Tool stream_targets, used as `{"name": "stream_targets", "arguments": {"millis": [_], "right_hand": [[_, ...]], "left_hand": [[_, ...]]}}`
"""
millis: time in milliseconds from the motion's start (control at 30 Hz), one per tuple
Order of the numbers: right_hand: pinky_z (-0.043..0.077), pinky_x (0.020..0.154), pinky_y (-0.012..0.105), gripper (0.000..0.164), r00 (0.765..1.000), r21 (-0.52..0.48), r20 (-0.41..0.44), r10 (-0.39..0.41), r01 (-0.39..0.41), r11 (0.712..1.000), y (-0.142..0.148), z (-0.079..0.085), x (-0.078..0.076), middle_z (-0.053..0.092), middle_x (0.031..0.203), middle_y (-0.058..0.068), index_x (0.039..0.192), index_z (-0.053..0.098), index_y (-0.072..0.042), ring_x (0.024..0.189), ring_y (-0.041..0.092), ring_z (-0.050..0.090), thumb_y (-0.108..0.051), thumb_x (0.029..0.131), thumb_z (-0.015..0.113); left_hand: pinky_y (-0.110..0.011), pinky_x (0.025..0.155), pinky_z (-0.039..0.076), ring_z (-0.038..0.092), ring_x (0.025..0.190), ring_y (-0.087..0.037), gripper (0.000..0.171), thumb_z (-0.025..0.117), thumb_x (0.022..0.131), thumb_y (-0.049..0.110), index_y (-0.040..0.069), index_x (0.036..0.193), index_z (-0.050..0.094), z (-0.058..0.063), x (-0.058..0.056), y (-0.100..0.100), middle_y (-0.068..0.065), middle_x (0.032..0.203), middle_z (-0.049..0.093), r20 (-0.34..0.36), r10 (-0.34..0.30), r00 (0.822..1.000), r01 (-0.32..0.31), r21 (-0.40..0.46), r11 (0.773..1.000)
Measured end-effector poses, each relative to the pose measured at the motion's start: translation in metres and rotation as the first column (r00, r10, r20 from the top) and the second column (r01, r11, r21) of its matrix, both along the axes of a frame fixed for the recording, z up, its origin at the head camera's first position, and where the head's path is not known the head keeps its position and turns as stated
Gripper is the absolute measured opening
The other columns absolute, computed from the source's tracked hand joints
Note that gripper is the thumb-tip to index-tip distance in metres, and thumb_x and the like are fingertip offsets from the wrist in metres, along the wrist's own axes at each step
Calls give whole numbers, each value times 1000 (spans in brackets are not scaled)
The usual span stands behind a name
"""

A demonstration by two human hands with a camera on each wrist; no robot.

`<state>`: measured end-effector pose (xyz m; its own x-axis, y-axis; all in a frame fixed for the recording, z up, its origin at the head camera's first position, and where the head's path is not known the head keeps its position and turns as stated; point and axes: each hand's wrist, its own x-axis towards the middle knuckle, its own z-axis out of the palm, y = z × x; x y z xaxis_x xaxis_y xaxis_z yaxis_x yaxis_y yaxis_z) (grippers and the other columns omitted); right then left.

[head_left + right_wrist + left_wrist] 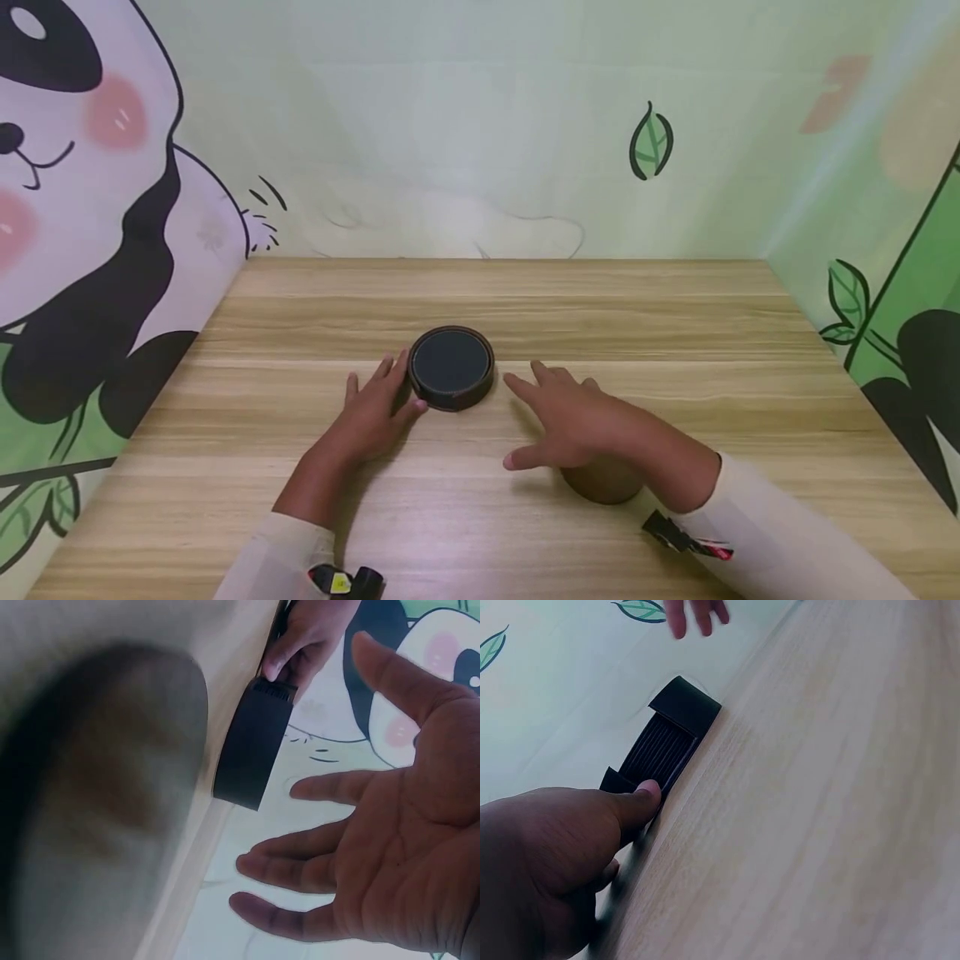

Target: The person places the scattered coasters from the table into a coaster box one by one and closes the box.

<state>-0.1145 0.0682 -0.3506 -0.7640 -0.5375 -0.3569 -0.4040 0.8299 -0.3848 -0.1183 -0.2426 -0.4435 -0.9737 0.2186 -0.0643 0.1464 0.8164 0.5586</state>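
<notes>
A round black coaster holder (452, 367) stands on the table with a dark coaster on top. Through the gap in its side, a stack of thin coasters (660, 746) shows in the left wrist view. My left hand (375, 417) holds the holder at its left side, thumb (649, 791) at the gap and fingers along the outer wall. To the right, my right hand (581, 421) hovers with fingers spread and holds nothing. Below its wrist lies a round brown coaster (603, 482), partly hidden by the hand; in the right wrist view this disc (112, 802) looms large and blurred.
The wood-grain table (480, 292) meets a pale green wall (450, 125) at the back. Printed panels flank it, with a panda (112, 208) on the left and leaves (847, 292) on the right. Camera straps sit on both sleeves.
</notes>
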Motion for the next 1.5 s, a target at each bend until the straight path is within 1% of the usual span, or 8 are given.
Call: {"name": "stream_targets", "arguments": {"millis": [100,233,400,567,700,900,1200,1500], "right_hand": [[25,123,85,107,999,-1,4,-40,40,999,7,-2,9,22,180,29,174,31,-17,166,51,25,-61,92,83],[29,121,86,108,996,11,-7,-85,85,996,14,-6,20,22,180,29,174,33,-18,166,51,27,-60,89,86],[32,116,88,114,995,20,-37,-97,98,995,20,-11,30,19,180,29,173,34,-18,166,51,25,-60,84,90],[35,109,92,115,992,25,-66,-111,112,993,32,-15,35,21,177,35,171,37,-14,163,58,27,-56,81,94],[39,105,92,113,989,41,-86,-124,128,991,44,-18,38,25,175,38,171,39,-14,160,61,31,-55,81,95],[48,104,84,108,986,53,-77,-149,153,987,57,-22,40,29,171,41,169,42,-14,156,63,36,-54,83,93],[50,107,79,102,985,80,-69,-159,164,983,64,-24,41,37,168,41,165,49,-16,153,62,43,-52,81,96],[56,100,75,98,990,101,-91,-106,115,988,66,-23,41,46,163,39,162,52,-18,145,60,52,-49,80,97]], "left_hand": [[-79,131,-7,14,170,-47,84,60,113,33,2,175,13,1,0,1,-27,177,29,5,1,1000,-1,1,1000],[-80,130,-7,15,170,-47,84,60,113,33,2,175,12,3,1,0,-27,177,27,6,2,1000,-2,-5,1000],[-79,130,-8,14,170,-47,84,60,113,32,2,175,11,1,1,0,-26,178,26,1,2,1000,-2,-1,1000],[-79,130,-7,14,170,-46,85,60,113,33,2,175,11,-1,0,1,-25,178,27,-1,-1,1000,1,5,1000],[-79,130,-8,13,171,-46,85,60,113,32,3,175,10,-1,-1,2,-25,179,26,3,-4,1000,4,5,1000],[-79,130,-9,13,170,-46,85,60,113,32,3,175,11,-1,0,1,-25,179,26,0,-7,1000,7,8,1000],[-79,130,-9,13,170,-47,84,60,113,32,4,175,12,0,1,2,-26,178,26,5,-5,1000,5,10,1000],[-79,130,-9,13,170,-46,85,60,113,33,4,175,11,0,1,0,-25,179,26,2,-5,1000,5,9,1000]]}}
